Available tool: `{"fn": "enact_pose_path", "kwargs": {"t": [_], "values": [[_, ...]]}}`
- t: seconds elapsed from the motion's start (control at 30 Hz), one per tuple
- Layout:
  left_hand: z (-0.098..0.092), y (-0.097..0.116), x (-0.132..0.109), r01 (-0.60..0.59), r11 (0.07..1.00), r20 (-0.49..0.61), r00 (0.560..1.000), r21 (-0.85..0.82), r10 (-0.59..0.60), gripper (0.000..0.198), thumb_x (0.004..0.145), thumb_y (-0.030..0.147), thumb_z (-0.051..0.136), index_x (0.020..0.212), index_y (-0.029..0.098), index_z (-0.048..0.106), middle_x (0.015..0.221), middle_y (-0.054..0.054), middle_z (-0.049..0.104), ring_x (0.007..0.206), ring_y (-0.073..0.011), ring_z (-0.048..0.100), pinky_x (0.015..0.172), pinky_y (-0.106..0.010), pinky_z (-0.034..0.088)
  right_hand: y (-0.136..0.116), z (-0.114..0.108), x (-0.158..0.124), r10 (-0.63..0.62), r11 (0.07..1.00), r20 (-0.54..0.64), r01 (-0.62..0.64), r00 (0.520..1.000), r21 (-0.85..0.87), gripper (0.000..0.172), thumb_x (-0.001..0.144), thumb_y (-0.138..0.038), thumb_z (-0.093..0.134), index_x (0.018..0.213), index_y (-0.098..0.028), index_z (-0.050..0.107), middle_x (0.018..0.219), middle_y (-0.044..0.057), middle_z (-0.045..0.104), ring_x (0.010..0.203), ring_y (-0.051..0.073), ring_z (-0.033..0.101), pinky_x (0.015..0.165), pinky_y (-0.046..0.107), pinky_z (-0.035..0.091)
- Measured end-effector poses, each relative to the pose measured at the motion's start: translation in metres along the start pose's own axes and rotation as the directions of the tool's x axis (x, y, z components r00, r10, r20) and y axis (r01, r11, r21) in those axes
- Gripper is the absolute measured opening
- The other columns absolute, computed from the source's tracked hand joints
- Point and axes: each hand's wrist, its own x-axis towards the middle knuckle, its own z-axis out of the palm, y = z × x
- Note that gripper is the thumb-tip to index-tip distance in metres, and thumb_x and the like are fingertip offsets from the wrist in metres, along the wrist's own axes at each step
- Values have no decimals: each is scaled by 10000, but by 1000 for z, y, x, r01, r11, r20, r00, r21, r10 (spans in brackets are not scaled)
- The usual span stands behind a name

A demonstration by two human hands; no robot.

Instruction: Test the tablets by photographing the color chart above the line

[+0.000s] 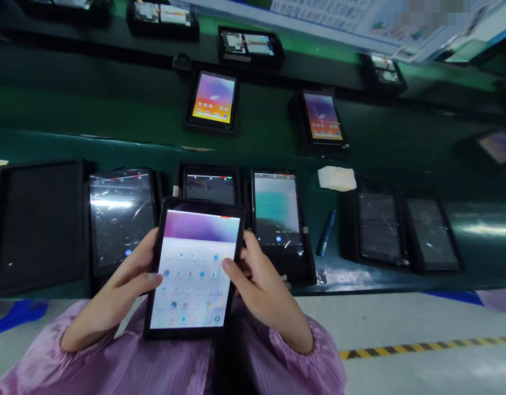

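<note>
A black-framed tablet (195, 269), its lit screen filled with rows of app icons, is held upright in front of my body. My left hand (131, 274) grips its left edge, thumb on the front rim. On the other side my right hand (255, 269) is closed around the edge, with the thumb over the screen near an icon; the fingers behind are partly hidden. Just beyond it lie a tablet in a black tray (210, 189), partly covered by the held one, a tablet with a grey-green screen (277, 211), and a dark glossy tablet (123, 225).
A black tray (39, 225) lies at the far left. Right of centre are a folded white paper (337, 179), a blue pen (327, 233) and two dark tablets (378, 222). Lit tablets (214, 99) sit further back, and trays with exposed parts (250, 46) stand behind them.
</note>
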Motion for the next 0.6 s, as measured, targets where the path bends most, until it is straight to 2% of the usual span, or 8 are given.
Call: {"fn": "enact_pose_path", "kwargs": {"t": [0.1,0.2,0.3,0.37,0.43,0.5,0.6], "values": [[-1,-2,4,-14,1000,29,999,14,14,775,786,402,814,1530,353,607,1628,19,558,1557,-407,446,1157,-473,568,0,1,2,6,999,-36,-5,999,37,309,1122,-490,478,1318,-252,498,798,-13,658,590,170,628,559,313,508],[-2,-3,10,-61,998,94,994,23,59,704,828,418,763,1516,358,624,1653,29,527,1607,-422,350,1191,-536,534,0,1,2,43,994,-46,-39,998,99,373,1123,-592,447,1268,-257,523,776,-25,611,574,155,609,524,286,505],[-1,-5,14,-106,994,88,991,4,105,645,875,431,710,1510,354,627,1663,28,517,1641,-410,277,1276,-601,415,0,1,1,53,991,-49,-47,997,122,457,1108,-659,438,1317,-263,530,759,-33,576,585,153,598,532,280,525],[1,-5,16,-87,996,54,995,-11,88,652,886,453,698,1522,333,614,1633,-6,559,1616,-415,337,1316,-643,316,1,1,1,56,989,-47,-49,997,138,495,1104,-675,438,1381,-273,518,741,-45,538,591,150,588,534,270,533],[3,-5,16,-45,999,17,999,-28,46,642,887,497,691,1499,313,635,1599,-32,596,1575,-424,412,1322,-659,281,1,2,1,63,986,-50,-55,997,157,517,1094,-693,450,1387,-274,524,737,-48,515,599,147,582,532,258,539],[5,-3,15,-9,999,2,1000,-49,9,610,881,512,695,1457,310,671,1585,-31,610,1555,-419,446,1317,-643,303,1,3,1,65,984,-56,-55,996,167,531,1085,-706,458,1373,-268,539,733,-48,512,597,143,575,524,250,536],[9,2,13,19,995,0,1000,-98,-19,604,853,495,739,1427,312,694,1535,-27,655,1489,-415,529,1270,-613,402,0,4,0,63,984,-63,-52,996,170,548,1081,-710,466,1378,-258,552,722,-47,519,591,140,569,524,245,529]]}}
